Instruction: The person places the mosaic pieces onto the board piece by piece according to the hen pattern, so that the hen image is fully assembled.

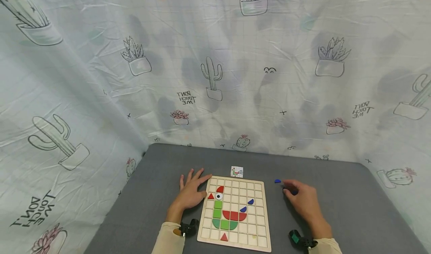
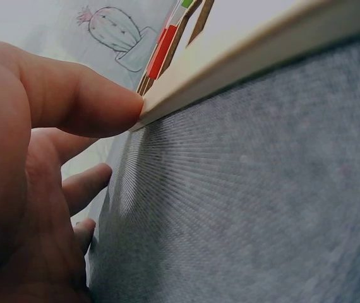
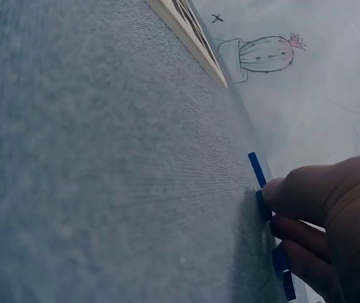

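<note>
My left hand (image 1: 191,195) rests at the left side of the wooden grid board (image 1: 268,231), fingers spread, index finger near its top left corner, thumb against its edge (image 2: 186,88). Red, green and blue pieces lie in the board's cells, among them a round eye piece (image 1: 219,196), green squares (image 1: 217,213) and a red triangle (image 1: 224,237). Right of the board, my right hand (image 1: 302,198) has curled fingers at several blue pieces on the table. Its thumb and finger pinch one blue piece (image 3: 264,206); the fingers partly hide others (image 3: 280,259).
A small pattern card (image 1: 237,171) lies just beyond the board's top edge. One blue half-round piece (image 1: 277,181) sits between board and right hand. The grey table (image 1: 134,209) is backed by a white curtain (image 1: 235,78) printed with cacti.
</note>
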`<state>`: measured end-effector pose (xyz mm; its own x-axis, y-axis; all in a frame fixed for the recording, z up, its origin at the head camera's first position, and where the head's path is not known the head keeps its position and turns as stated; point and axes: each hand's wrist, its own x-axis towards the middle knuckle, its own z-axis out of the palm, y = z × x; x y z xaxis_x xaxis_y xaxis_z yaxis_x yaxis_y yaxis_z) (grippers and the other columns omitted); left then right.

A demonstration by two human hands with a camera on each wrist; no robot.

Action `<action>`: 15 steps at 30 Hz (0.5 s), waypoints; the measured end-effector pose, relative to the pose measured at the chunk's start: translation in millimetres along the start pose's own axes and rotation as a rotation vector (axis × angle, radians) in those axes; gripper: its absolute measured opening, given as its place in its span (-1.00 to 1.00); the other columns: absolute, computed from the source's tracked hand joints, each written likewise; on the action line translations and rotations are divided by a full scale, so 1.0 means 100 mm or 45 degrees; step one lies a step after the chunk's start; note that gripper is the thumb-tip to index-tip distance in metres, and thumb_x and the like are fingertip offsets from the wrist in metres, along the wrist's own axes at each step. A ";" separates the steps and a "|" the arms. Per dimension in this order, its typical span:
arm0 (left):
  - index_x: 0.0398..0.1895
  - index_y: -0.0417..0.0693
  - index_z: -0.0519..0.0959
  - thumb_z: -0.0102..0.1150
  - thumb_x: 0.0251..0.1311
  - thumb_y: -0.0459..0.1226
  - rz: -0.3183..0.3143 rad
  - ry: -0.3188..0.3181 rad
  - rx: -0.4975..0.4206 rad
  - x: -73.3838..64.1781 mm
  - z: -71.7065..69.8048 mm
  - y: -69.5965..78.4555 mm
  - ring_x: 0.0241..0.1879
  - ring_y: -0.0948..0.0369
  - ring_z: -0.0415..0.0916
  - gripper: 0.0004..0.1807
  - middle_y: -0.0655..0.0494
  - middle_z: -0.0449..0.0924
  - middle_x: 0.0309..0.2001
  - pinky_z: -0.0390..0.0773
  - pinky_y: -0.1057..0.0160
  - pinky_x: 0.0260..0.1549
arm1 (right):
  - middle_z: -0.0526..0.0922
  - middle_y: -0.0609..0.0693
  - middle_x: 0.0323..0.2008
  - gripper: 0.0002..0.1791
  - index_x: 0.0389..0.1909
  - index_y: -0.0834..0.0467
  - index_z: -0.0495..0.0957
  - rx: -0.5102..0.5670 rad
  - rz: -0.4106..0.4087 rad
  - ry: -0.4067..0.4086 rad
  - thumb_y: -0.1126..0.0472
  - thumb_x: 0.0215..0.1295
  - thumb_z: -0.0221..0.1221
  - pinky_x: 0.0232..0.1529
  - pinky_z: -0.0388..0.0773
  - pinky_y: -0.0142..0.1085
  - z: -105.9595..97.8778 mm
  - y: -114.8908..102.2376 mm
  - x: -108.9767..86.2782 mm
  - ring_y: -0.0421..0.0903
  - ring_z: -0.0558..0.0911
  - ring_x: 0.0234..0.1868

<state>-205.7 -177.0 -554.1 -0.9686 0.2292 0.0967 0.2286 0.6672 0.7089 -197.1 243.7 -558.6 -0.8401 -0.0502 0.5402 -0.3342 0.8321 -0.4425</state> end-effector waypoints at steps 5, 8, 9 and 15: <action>0.54 0.04 0.58 0.25 0.25 -0.40 0.002 -0.005 0.014 0.00 0.00 -0.01 0.76 -0.35 -0.22 -0.28 -0.21 0.17 0.73 -0.52 -0.52 0.59 | 0.89 0.07 -0.27 -0.67 -0.11 0.23 0.84 -0.021 -0.029 -0.023 0.48 0.05 0.55 -0.18 0.77 0.12 0.03 -0.01 0.02 0.13 0.86 -0.24; 0.55 0.06 0.57 0.25 0.25 -0.40 0.004 -0.008 0.015 0.00 0.00 -0.01 0.76 -0.35 -0.23 -0.28 -0.21 0.17 0.73 -0.52 -0.52 0.59 | 0.89 0.07 -0.27 -0.65 -0.13 0.23 0.84 -0.033 -0.063 -0.030 0.50 0.01 0.55 -0.18 0.77 0.12 0.04 -0.02 0.02 0.14 0.86 -0.23; 0.55 0.05 0.57 0.24 0.25 -0.40 0.004 -0.008 0.012 0.00 0.00 -0.02 0.76 -0.35 -0.23 -0.28 -0.21 0.17 0.73 -0.52 -0.52 0.59 | 0.89 0.08 -0.26 -0.64 -0.13 0.23 0.84 -0.039 -0.078 -0.030 0.51 0.00 0.55 -0.18 0.78 0.12 0.04 -0.03 0.02 0.13 0.86 -0.24; 0.55 0.06 0.58 0.25 0.25 -0.40 0.004 0.001 0.007 0.00 0.00 -0.02 0.76 -0.35 -0.22 -0.28 -0.20 0.18 0.73 -0.52 -0.52 0.59 | 0.89 0.06 -0.25 -0.63 -0.16 0.19 0.84 -0.041 -0.124 -0.020 0.53 -0.02 0.55 -0.15 0.78 0.11 0.05 -0.08 0.01 0.14 0.87 -0.21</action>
<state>-205.8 -178.0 -555.7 -0.9678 0.2311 0.0995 0.2326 0.6705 0.7045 -197.8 234.5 -558.1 -0.8110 -0.1402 0.5680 -0.4010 0.8401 -0.3652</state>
